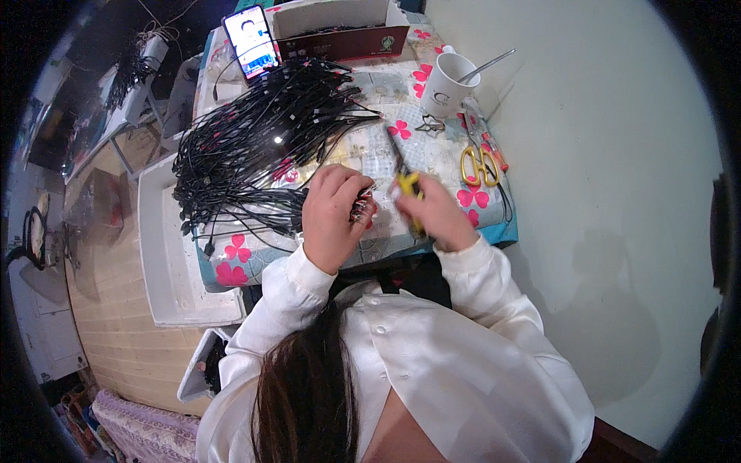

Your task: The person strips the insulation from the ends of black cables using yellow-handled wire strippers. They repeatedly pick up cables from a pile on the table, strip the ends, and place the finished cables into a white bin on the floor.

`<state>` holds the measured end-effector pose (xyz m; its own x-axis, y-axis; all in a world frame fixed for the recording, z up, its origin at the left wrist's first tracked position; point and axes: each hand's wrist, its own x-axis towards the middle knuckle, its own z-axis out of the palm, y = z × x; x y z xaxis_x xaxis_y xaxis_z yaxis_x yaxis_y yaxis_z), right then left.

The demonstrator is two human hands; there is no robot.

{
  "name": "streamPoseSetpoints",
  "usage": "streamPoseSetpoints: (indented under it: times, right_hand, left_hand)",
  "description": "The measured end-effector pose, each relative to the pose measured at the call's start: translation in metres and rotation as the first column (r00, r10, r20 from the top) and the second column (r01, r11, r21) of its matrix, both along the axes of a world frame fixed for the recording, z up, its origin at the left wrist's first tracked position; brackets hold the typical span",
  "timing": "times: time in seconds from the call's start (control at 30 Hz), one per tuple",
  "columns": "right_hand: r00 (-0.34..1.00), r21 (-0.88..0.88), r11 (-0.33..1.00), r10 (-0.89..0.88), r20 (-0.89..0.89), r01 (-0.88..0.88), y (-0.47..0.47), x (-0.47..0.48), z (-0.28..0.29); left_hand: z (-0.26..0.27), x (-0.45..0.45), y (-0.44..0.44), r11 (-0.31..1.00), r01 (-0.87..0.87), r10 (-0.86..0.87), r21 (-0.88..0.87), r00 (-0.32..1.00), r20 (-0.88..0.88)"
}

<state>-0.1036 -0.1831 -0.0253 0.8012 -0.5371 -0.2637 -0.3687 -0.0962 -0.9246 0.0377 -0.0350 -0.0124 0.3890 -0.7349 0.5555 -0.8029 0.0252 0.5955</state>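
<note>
A bundle of thin black cables (255,202) runs into my left hand (336,211), which is closed around it near the table's front edge. Bare wire ends, some reddish and silvery, poke out between thumb and fingers. Just to the right, my right hand (431,211) grips a tool with yellow-and-black handles and dark jaws (407,179), probably pliers or snips; motion blurs it. Its jaws point away from me and do not touch the wires. Behind my left hand lies a large heap of black cables (272,116) with small connectors.
Gold-handled scissors (479,165) lie at the right near a white mug (448,84) holding a metal spoon. A lit phone (251,43) leans beside an open cardboard box (341,43) at the back. A white foam tray (191,307) stands left, below a flower-patterned tablecloth (370,254); a wall is at right.
</note>
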Motion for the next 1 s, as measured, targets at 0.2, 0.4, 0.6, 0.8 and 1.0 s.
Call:
streamPoseSetpoints:
  times: [0.2,0.4,0.6,0.8,1.0]
  right_hand:
    - [0.995,-0.705,0.707,-0.102,-0.013,0.063,-0.092,0.106,-0.019]
    - [0.964,-0.666,0.7,-0.143,0.224,0.259,-0.083,0.095,-0.01]
    - [0.991,-0.732,0.669,-0.05,0.127,0.128,-0.084,0.096,-0.014]
    - [0.955,-0.714,0.67,0.027,0.294,0.201,-0.066,0.098,-0.007]
    - [0.861,-0.751,0.65,0.308,0.405,0.121,-0.014,0.032,0.022]
  left_hand:
    - [0.001,-0.004,0.003,0.991,-0.048,0.072,0.123,0.976,-0.205]
    - [0.005,-0.002,0.001,0.997,-0.062,0.052,-0.047,0.98,-0.194]
    - [-0.001,0.0,0.0,1.0,-0.016,0.015,-0.005,0.983,-0.183]
    - [0.005,0.003,0.01,0.999,-0.01,0.006,-0.038,0.994,-0.11]
    - [0.013,-0.001,0.011,1.0,-0.002,0.004,-0.024,0.997,0.083]
